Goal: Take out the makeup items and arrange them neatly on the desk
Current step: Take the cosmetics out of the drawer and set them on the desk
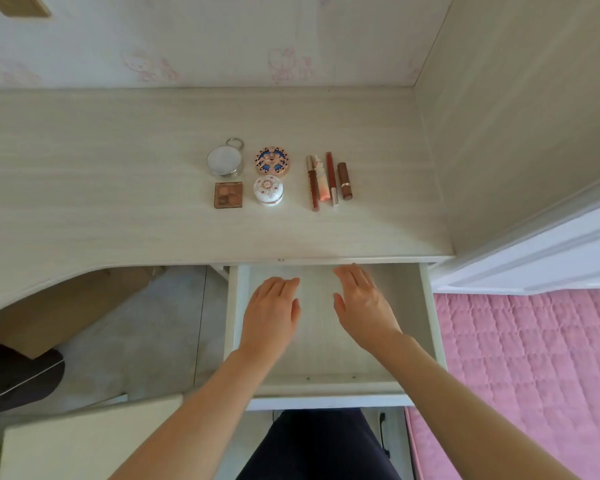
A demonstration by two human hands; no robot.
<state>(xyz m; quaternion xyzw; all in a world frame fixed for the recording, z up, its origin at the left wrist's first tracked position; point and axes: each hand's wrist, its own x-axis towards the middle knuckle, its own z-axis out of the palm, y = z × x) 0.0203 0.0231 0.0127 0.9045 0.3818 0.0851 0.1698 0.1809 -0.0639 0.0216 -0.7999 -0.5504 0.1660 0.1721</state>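
Makeup items lie in neat rows on the pale wooden desk [101, 174]. A round silver compact [225, 162] with a ring sits beside a patterned blue-and-gold compact [272, 161]. In front of them are a square brown eyeshadow palette [228, 195] and a white domed jar [268, 190]. To the right lie several slim lip pencils and tubes [323, 180] and a brown lipstick [344, 180]. My left hand [271, 313] and my right hand [361, 306] hover palm-down over the open drawer [430, 306], fingers relaxed, holding nothing. The visible part of the drawer holds nothing.
A wall panel [516, 133] closes the desk's right side. A pink quilted bed [516, 375] lies at the lower right. A pale board or stool top [84, 441] sits at the lower left, with a dark shape [14, 379] on the floor.
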